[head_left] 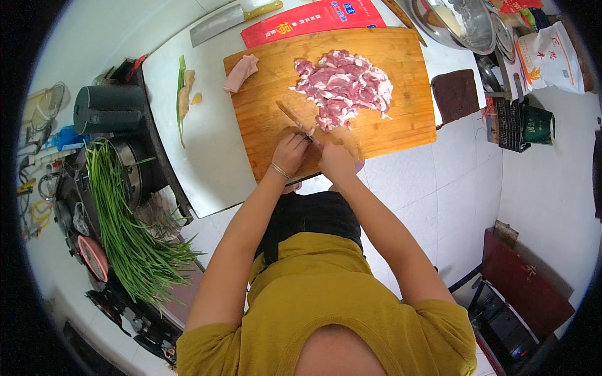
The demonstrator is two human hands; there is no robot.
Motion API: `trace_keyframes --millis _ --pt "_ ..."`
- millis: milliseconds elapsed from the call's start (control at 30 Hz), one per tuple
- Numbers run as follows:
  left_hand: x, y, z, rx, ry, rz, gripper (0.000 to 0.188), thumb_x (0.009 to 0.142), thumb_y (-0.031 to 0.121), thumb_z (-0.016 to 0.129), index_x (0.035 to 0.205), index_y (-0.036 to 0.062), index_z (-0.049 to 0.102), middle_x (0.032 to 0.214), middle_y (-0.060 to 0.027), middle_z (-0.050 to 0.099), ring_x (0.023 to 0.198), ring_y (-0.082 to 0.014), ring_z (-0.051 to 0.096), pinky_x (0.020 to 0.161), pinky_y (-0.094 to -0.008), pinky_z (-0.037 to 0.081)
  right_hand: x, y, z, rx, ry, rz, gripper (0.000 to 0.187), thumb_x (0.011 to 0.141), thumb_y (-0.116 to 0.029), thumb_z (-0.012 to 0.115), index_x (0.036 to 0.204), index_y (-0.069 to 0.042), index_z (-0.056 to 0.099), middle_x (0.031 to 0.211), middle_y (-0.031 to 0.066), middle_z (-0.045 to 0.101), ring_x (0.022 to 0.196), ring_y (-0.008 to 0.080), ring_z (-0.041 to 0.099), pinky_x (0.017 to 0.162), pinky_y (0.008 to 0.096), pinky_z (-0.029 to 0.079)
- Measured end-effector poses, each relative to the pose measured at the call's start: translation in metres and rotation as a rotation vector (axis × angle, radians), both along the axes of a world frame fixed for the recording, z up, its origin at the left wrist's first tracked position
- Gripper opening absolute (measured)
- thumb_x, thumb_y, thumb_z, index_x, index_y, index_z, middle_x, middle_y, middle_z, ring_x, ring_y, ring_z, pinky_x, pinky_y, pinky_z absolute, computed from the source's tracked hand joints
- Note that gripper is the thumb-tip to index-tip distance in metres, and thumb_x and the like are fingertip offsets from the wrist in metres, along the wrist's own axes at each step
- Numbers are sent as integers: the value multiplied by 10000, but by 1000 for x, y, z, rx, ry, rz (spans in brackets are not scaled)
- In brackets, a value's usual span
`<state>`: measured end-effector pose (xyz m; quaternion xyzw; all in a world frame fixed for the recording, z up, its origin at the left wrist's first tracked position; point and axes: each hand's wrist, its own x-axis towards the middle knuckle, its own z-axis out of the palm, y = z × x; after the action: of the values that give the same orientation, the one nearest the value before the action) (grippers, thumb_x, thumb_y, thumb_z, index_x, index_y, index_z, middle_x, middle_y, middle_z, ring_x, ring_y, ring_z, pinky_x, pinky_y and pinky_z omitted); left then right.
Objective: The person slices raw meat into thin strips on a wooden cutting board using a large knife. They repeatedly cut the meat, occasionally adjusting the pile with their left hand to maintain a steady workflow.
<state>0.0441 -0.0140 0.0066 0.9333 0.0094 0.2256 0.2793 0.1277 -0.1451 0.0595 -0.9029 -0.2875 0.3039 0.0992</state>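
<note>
Presumably soft, slippery: pinch meat slices (346, 86) at one o'clock by broad faces, with knife (289, 114) clasped in right grip (337, 161), contents of curled left grip (290, 152) untellable.

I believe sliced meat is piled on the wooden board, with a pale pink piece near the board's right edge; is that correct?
The side is wrong: the head view shows the pale pink piece near the left edge of the wooden board.

My right hand (337, 163) holds a knife (290, 115). My left hand (290, 153) is close to it. Cut meat (348, 86) lies in a pile on the wooden board (407, 125). Long green leaves (125, 232) are on my left.
</note>
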Motion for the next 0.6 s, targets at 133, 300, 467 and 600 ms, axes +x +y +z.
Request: trace_keyframes --millis 133,300,467,600 --pt "2 -3 -5 -21 72 16 184 658 67 641 834 33 603 842 -90 570 810 -261 554 721 -337 480 7 12 3 -21 66 3 200 763 -79 542 942 8 567 822 246 634 792 396 640 666 479 521" --pt "0 -6 -10 -16 87 54 226 636 49 675 850 17 609 904 -111 603 849 -291 574 738 -353 495 -2 -31 2 -72 79 -15 196 769 -70 523 941 17 558 850 249 637 782 392 643 678 475 523" --pt "-2 -5 -9 -38 69 25 195 641 39 669 819 18 593 875 -117 581 809 -295 559 718 -357 487 7 3 -5 -4 -4 55 165 774 -89 538 896 12 585 801 236 644 744 379 651 658 468 529" --pt "4 -6 -1 -23 96 73 176 686 53 661 836 22 575 870 -122 566 777 -297 541 697 -377 473 37 12 -14 42 -65 -49 153 771 -110 553 859 5 602 760 240 640 730 377 653 645 469 532"
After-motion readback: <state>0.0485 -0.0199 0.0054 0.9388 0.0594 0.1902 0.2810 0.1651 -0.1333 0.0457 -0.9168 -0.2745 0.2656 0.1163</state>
